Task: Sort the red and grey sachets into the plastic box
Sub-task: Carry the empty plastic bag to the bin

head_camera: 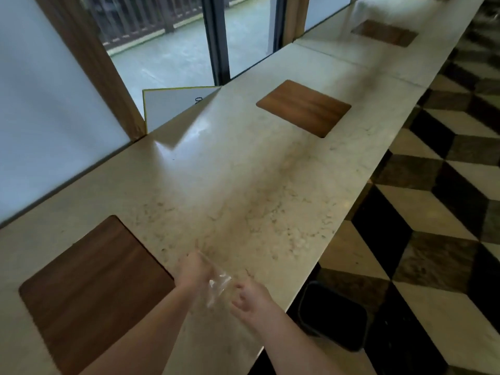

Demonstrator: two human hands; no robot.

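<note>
Progress looks close to nil from what shows. No red or grey sachets anywhere in view, and no box that you can plainly call the plastic box.

Counter (pixel 243 185): long pale stone top, bare along its whole run apart from inset wooden panels, one near your left arm (pixel 89 288), one further along (pixel 303 106). A white card (pixel 176 104) leans at the window edge.

Your left hand (pixel 193 269) is raised over the near counter, fingers closed on a bit of clear, crinkled plastic (pixel 216 286). Blur makes it hard to say whether this is a bag, a wrapper or film; nothing coloured shows inside it.

Your right hand (pixel 250 300) sits just beside the plastic, palm half turned up, fingers loosely curled and apart, gripping nothing that you can see. Whether the fingertips touch the plastic cannot be told.

Black bin (pixel 332 315) stands on the chequered floor (pixel 433 239) below the counter's edge, just beside your right hand in the frame.

Judgement: sorting has not started. Left to do: find the sachets and the box, bring them to the counter, then separate red from grey. The clear plastic is likely packaging to be dealt with first.
</note>
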